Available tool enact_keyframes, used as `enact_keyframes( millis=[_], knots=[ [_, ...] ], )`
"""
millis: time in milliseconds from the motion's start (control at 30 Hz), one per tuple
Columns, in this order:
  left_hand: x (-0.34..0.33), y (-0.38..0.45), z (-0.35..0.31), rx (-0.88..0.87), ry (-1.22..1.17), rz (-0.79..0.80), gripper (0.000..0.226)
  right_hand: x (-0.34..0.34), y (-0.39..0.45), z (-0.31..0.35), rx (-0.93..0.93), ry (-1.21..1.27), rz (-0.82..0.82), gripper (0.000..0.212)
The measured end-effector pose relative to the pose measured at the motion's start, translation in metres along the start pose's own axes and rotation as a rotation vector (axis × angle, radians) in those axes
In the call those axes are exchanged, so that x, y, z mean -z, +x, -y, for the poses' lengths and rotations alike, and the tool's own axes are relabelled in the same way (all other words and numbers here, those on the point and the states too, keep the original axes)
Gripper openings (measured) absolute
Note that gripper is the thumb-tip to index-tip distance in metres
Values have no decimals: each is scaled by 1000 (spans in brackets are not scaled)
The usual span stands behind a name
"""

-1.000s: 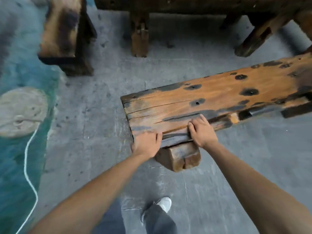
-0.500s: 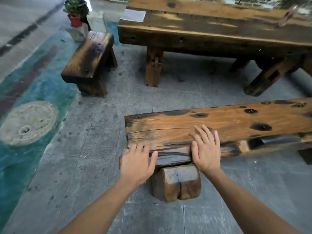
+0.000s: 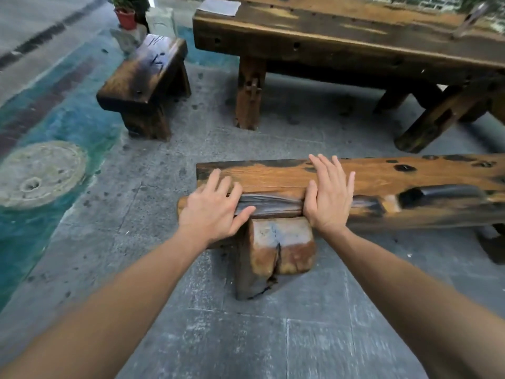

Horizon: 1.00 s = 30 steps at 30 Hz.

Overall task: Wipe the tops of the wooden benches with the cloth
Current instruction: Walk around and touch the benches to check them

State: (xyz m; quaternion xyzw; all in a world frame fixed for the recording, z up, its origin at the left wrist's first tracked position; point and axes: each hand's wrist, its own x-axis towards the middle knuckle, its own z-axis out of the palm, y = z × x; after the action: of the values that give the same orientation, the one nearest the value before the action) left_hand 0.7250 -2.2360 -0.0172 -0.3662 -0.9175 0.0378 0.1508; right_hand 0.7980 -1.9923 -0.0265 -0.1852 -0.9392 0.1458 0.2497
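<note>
A long orange-brown wooden bench (image 3: 410, 179) with dark knots runs from the centre to the right edge, resting on a chunky wooden leg (image 3: 276, 253). My left hand (image 3: 213, 209) lies over the bench's near left corner, fingers spread and empty. My right hand (image 3: 329, 198) rests flat on the bench top just right of it, fingers apart and empty. A short dark wooden bench (image 3: 144, 75) stands farther back on the left. A pale flat sheet (image 3: 218, 6), cloth or paper, lies on the big table; I cannot tell which.
A heavy dark wooden table (image 3: 355, 42) with thick legs stands behind the long bench. A potted plant (image 3: 125, 15) and a pale stone (image 3: 161, 21) sit at the back left. Teal painted floor with a round stone disc (image 3: 41, 173) lies to the left.
Both hands opened from gripping the bench's near edge to lying flat with fingers spread. The view tilted up and pulled back, bringing the table and short bench into sight.
</note>
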Motion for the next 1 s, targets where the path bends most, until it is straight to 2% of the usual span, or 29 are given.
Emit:
enact_keyframes(
  millis=[67,233,367,467,567,633,700,767,833,1000],
  knots=[
    [0,-1,-1,13,44,-27,67,-1,1,-1,5,20,10,56],
    [-9,0,-3,55,-38,-104,59,-2,2,-2,67,46,24,47],
    [-8,-2,0,71,-31,-143,55,2,3,2,71,34,8,48],
    [-3,-4,-5,199,-45,-143,49,4,-1,7,25,67,-48,49],
    [-4,-9,-9,362,-103,-218,47,5,-3,8,71,124,-149,51],
    [-10,-9,-9,340,-128,-290,51,1,-4,3,78,158,-218,56],
    [-25,-4,-6,233,-59,-318,58,-8,-4,-4,118,164,-248,61],
    [-31,0,-1,211,-30,-310,62,-14,4,-4,171,145,-178,63],
    [-29,1,0,199,-51,-285,64,-11,5,0,148,117,-128,63],
    [-31,31,22,219,-40,-267,67,-21,32,11,115,81,-141,64]
  ],
)
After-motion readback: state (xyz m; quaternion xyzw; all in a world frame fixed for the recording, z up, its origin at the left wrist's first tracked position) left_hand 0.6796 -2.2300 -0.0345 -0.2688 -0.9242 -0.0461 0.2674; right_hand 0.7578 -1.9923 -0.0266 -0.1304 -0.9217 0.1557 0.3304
